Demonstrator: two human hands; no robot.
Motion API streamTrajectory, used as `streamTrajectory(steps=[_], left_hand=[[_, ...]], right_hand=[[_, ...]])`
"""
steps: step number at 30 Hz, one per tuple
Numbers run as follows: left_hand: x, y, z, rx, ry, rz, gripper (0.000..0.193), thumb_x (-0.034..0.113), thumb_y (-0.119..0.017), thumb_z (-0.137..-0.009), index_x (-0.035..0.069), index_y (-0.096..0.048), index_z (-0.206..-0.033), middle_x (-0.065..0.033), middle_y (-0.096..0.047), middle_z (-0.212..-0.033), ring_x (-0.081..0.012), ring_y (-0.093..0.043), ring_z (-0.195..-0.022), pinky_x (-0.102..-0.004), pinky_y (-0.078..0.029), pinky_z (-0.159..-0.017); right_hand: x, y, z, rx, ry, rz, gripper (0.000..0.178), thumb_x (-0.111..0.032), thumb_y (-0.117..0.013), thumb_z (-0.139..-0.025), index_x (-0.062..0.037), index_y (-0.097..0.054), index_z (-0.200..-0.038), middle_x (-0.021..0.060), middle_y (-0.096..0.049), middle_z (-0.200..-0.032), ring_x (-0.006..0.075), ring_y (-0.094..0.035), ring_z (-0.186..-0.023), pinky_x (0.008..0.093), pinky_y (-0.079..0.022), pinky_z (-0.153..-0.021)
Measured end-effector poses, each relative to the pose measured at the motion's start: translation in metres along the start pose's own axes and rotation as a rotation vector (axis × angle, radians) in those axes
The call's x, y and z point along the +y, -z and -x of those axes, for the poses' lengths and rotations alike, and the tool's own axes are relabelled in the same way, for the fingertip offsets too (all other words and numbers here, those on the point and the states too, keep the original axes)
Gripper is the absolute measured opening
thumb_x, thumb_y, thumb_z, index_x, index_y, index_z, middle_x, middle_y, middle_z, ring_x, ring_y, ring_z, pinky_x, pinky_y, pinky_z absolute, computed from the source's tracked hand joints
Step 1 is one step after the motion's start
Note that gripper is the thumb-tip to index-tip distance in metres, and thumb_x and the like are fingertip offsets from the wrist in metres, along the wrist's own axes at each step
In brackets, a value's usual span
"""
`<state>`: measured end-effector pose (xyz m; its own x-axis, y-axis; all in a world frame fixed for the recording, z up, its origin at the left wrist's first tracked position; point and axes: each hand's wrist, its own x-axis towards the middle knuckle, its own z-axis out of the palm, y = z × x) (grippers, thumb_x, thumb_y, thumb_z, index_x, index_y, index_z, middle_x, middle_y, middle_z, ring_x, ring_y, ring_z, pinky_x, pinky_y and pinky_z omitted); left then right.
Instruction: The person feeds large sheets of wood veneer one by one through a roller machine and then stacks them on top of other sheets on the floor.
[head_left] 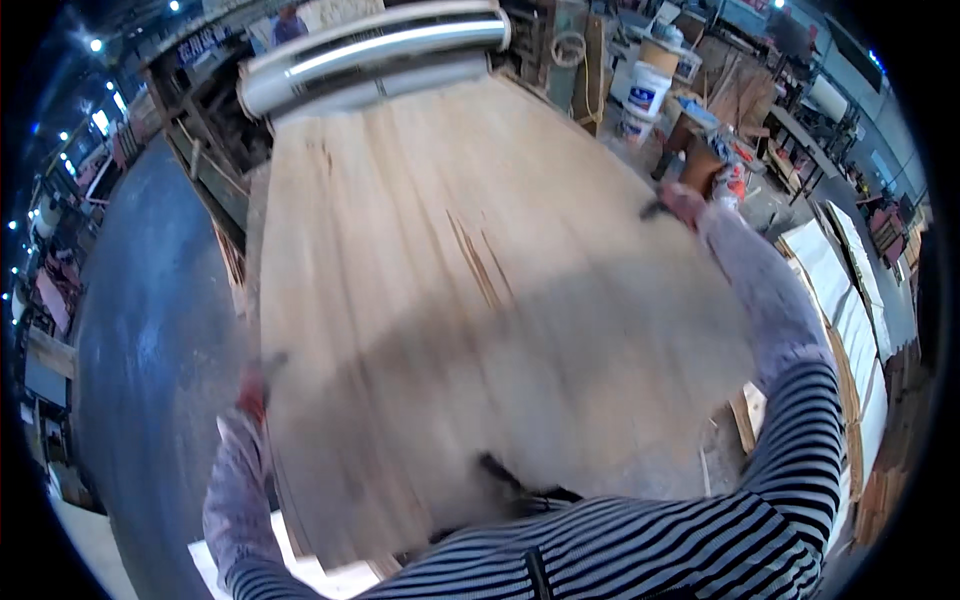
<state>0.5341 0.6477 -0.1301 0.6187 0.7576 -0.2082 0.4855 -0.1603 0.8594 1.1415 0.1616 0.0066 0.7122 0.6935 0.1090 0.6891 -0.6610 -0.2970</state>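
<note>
A wide, pale wood veneer sheet (420, 230) with brown streaks stretches from my body to a large metal roller (390, 45) at the far end. My left hand (253, 392), in a reddish glove with a dark tip, grips the sheet's left edge near me. Farther up, on the right edge, my right hand (682, 204) holds the sheet with its dark thumb tip over the top. Both hands are blurred by motion, and the fingers beneath the sheet are hidden. The near part of the sheet is smeared and lies in shadow.
White buckets (645, 90) stand beyond the right edge, close to cluttered benches. A stack of pale sheets (845, 310) lies at my right. A bluish-grey floor (150, 330) runs along the left. The roller sits in a dark machine frame (215, 165).
</note>
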Motion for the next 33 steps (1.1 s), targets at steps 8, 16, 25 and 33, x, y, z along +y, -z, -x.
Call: streamTrajectory(steps=[8, 16, 25, 33], left_hand=[[0.044, -0.231, 0.103, -0.195, -0.687, -0.885, 0.063, 0.034, -0.055, -0.080, 0.008, -0.032, -0.132, -0.0160, -0.032, -0.136, -0.0324, -0.025, -0.127, -0.0393, -0.018, -0.106], [0.030, -0.294, 0.051, -0.253, -0.330, -1.067, 0.054, 0.032, -0.042, -0.087, 0.013, -0.030, -0.135, -0.0096, -0.020, -0.143, -0.0301, -0.016, -0.132, -0.0451, -0.010, -0.107], [0.063, -0.330, 0.166, -0.491, -1.193, -0.601, 0.054, 0.032, -0.061, -0.067, 0.009, -0.052, -0.115, -0.0143, -0.047, -0.122, -0.0317, -0.041, -0.114, -0.0465, -0.025, -0.101], [0.089, -0.262, 0.213, -0.585, -1.127, -0.754, 0.056, 0.039, -0.059, -0.073, 0.011, -0.049, -0.120, -0.0162, -0.042, -0.128, -0.0337, -0.031, -0.124, -0.0446, -0.020, -0.106]], right_hand=[[0.033, -0.076, 0.047, -0.200, 0.538, -0.718, 0.061, -0.028, -0.054, -0.084, -0.0076, -0.028, -0.134, 0.0101, -0.046, -0.126, 0.0226, -0.049, -0.110, 0.0350, -0.040, -0.092], [-0.111, -0.116, 0.296, -1.166, -0.264, -1.669, 0.050, -0.028, -0.047, -0.090, -0.0038, -0.033, -0.131, 0.0154, -0.049, -0.122, 0.0294, -0.053, -0.106, 0.0372, -0.047, -0.084], [-0.125, -0.225, 0.329, -0.994, -0.914, -2.257, 0.049, -0.040, -0.048, -0.085, 0.0042, -0.056, -0.104, 0.0176, -0.060, -0.097, 0.0282, -0.056, -0.091, 0.0339, -0.044, -0.084], [-0.110, -0.206, 0.286, -0.433, -0.032, -1.530, 0.039, -0.009, -0.047, -0.089, -0.0078, -0.041, -0.127, 0.0135, -0.054, -0.110, 0.0193, -0.055, -0.094, 0.0296, -0.047, -0.077]])
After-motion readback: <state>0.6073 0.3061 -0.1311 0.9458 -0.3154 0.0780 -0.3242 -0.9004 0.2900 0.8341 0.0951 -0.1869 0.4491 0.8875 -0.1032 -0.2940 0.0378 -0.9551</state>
